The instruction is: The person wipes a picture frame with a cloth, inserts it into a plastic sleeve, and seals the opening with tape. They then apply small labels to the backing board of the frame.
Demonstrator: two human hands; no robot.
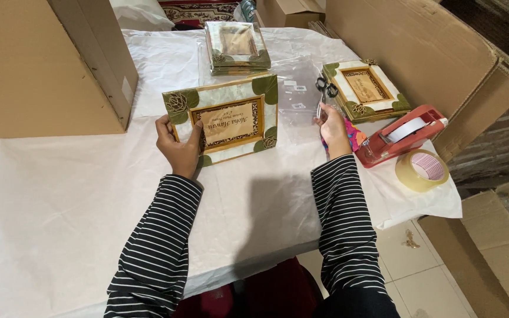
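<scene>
Frame (pixel 222 121) gripped upright at its left edge by left hand (pixel 178 144) above the white table (pixel 60 200) could tip, while right hand (pixel 332 126) pinches clear plastic sleeve (pixel 301 94) that might slip.

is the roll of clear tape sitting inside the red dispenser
No, the roll of clear tape lies loose on the white table cover, beside the red tape dispenser, near the table's corner.

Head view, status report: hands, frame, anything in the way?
Left hand grips picture frame upright on table. Right hand pinches clear plastic sleeve. Scissors close by.
</scene>
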